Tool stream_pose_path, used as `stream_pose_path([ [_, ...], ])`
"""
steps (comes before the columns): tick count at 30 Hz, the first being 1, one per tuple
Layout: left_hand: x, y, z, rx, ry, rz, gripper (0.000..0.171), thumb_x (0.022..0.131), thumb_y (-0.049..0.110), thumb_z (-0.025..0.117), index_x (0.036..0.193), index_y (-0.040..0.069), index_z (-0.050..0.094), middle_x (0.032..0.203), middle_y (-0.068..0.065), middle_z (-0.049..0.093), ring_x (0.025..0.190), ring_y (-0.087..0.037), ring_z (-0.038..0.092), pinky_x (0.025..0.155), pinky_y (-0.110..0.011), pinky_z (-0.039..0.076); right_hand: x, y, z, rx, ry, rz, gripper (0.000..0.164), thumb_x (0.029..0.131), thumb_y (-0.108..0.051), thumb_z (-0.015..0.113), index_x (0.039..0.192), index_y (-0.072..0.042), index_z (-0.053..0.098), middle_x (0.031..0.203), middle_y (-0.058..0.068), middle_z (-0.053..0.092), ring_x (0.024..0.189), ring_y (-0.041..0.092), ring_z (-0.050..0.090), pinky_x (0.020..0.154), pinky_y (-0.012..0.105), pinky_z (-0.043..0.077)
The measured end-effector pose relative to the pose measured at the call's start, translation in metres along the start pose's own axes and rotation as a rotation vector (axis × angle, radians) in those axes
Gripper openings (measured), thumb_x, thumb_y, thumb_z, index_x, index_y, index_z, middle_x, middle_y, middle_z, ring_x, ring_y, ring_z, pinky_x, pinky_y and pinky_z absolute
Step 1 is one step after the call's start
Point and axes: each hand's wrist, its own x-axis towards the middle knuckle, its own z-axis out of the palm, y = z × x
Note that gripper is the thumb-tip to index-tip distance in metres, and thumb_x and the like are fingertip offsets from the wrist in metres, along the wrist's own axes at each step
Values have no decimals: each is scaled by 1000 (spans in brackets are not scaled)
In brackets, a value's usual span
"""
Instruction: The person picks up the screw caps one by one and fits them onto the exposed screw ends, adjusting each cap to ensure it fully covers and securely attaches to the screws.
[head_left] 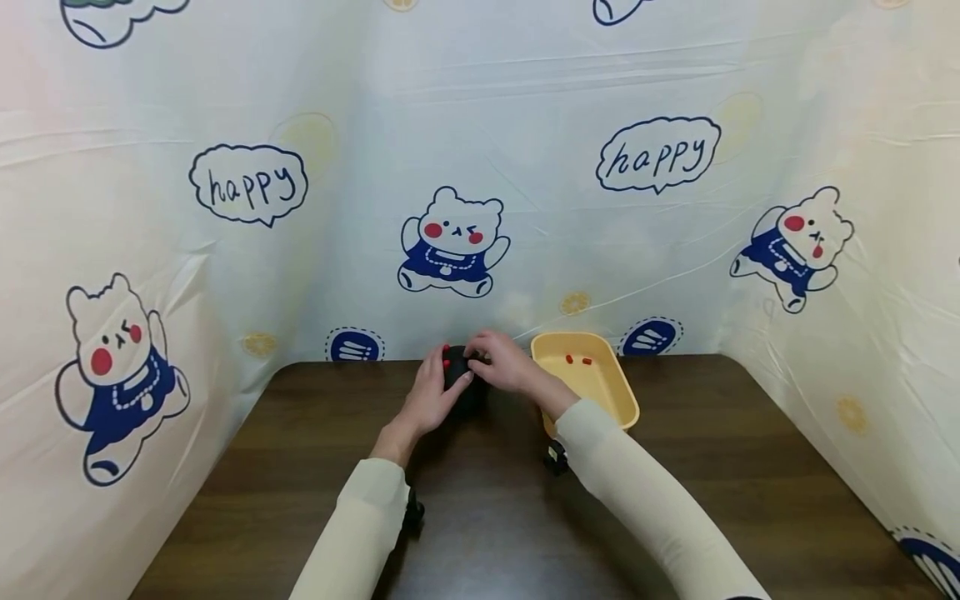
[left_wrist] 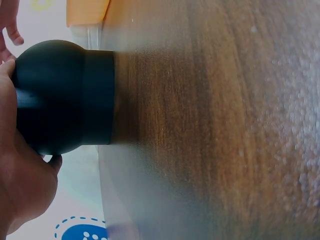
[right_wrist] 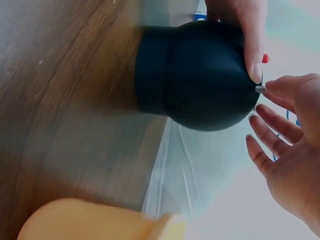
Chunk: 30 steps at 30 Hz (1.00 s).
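A black ball-shaped object (head_left: 455,364) on a short cylindrical base stands upright at the far edge of the table. My left hand (head_left: 431,396) grips it from the left, thumb and fingers round its upper part, as the left wrist view also shows. From the other side my right hand (head_left: 502,360) reaches to its top. Between the right thumb and forefinger, in the right wrist view, is a small threaded metal screw (right_wrist: 260,90) right at the ball's surface. A red knob (right_wrist: 265,58) sticks out of the top close by.
To the right of the ball, a yellow tray (head_left: 592,387) holds small red pieces (head_left: 587,362). A printed cloth (head_left: 450,100) hangs behind the dark wooden table (head_left: 495,517) and along its sides.
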Motion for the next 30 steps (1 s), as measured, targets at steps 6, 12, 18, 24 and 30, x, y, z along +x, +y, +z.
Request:
stream_pose_path([
  [6, -1, 0, 1, -8, -3, -2, 96, 99, 69, 47, 164, 9, 7, 167, -16, 17, 148, -35, 26, 120, -59, 26, -13, 7, -6, -31, -27, 16, 19, 100, -15, 66, 116, -7, 72, 120, 9, 66, 104, 23, 62, 98, 41, 53],
  [12, 0, 1, 1, -9, 8, 3, 93, 99, 66, 48, 163, 10, 10, 166, -15, 19, 147, -34, 26, 121, -59, 26, -26, 18, -16, -45, -40, 64, 24, 100, -17, 67, 122, -9, 71, 125, 8, 64, 116, 27, 62, 104, 44, 51],
  [18, 0, 2, 1, -19, 11, -4, 89, 100, 61, 52, 163, 10, 13, 166, -14, 19, 148, -34, 26, 121, -60, 24, -40, 29, -30, -74, -75, 110, 28, 100, -21, 67, 126, -10, 68, 130, 8, 61, 119, 28, 60, 105, 46, 50],
  [24, -1, 2, 1, -29, 3, -16, 89, 100, 61, 52, 163, 13, 12, 166, -14, 19, 147, -34, 27, 120, -61, 26, -49, 41, -44, -95, -90, 123, 31, 101, -23, 65, 128, -7, 67, 129, 13, 61, 118, 31, 60, 104, 47, 50],
  [30, 0, 2, 1, -13, 8, -12, 89, 100, 62, 51, 163, 13, 12, 166, -14, 20, 147, -33, 27, 120, -60, 26, -53, 59, -51, -104, -88, 93, 30, 101, -19, 63, 127, -3, 67, 128, 17, 62, 120, 37, 59, 105, 51, 48],
])
